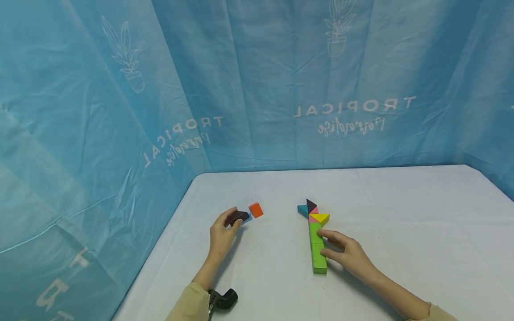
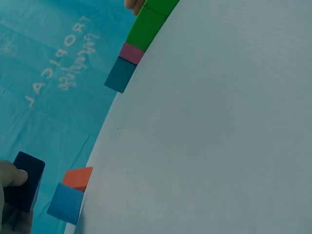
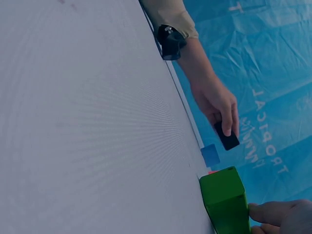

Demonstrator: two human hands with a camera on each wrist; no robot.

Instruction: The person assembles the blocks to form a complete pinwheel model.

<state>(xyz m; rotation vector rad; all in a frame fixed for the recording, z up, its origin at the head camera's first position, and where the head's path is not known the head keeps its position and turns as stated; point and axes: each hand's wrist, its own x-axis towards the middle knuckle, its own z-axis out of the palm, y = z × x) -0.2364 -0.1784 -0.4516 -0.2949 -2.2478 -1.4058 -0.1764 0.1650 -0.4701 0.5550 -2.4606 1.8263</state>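
My left hand (image 1: 222, 236) pinches a black block (image 1: 240, 216) between thumb and fingers, raised above the table. Close by that block are a blue block (image 2: 67, 202) and an orange block (image 1: 256, 210). To the right, two green blocks (image 1: 317, 249) lie end to end in a row. Pink pieces (image 1: 311, 218), a yellow triangular block (image 1: 320, 218), a teal triangular block (image 1: 303, 210) and a black triangular block (image 1: 311, 205) cluster at the row's far end. My right hand (image 1: 353, 256) rests its spread thumb and index fingertips against the green blocks' right side.
A white cloth covers the table (image 1: 401, 232). Blue curtains (image 1: 261, 89) with white printing hang behind and along the left side. A black wrist-worn device (image 1: 225, 299) juts from the left sleeve, over the table's front.
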